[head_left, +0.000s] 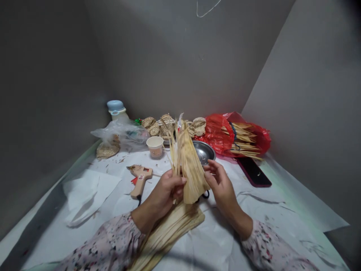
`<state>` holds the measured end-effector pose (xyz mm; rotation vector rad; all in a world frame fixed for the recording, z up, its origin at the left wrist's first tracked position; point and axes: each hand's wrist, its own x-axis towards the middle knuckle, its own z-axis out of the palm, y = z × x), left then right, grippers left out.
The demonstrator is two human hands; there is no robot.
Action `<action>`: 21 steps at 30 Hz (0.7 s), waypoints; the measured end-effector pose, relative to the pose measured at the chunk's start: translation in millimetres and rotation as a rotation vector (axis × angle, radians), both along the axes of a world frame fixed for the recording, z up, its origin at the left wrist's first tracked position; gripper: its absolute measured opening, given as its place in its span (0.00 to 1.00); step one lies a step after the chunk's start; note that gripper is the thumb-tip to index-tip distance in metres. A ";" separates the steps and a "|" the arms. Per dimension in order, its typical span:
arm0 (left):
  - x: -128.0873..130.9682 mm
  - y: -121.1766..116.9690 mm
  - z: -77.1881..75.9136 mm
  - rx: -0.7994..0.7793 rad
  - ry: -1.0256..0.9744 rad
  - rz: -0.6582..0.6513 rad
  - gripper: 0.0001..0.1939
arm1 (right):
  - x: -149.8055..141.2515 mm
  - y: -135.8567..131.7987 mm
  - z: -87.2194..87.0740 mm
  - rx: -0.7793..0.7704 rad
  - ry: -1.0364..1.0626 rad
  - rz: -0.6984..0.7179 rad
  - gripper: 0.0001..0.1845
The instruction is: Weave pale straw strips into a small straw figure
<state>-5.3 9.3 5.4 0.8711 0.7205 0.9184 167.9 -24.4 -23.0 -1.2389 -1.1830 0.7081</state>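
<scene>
Head view: left hand (166, 192) pinches dried leaf strips (186, 162), long axis pointing away; right hand (221, 184) spread just beside.

Our left hand (166, 190) sits just left of centre, closed in a firm curl, the left fingers (177, 181) wrapped inward and the thumb lying across the top. Our right hand (221, 184) faces it, held apart and more open, the right fingers (214, 169) spread, lightly bent and pointing up and left. Both forearms (239, 222) enter from the lower corners, angling inward, wrists gently flexed.
</scene>
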 end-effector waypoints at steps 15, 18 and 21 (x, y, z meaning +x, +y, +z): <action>4.8 -3.0 -6.5 0.149 0.155 -0.091 0.19 | 0.5 0.9 -0.9 -0.242 0.195 0.210 0.14; 7.0 -6.2 -5.7 0.267 0.245 -0.028 0.25 | -3.5 -2.8 0.7 -0.224 0.089 0.144 0.15; 7.5 -5.8 -8.0 0.269 0.310 0.022 0.24 | -7.2 -6.5 -1.3 -0.151 0.176 0.197 0.20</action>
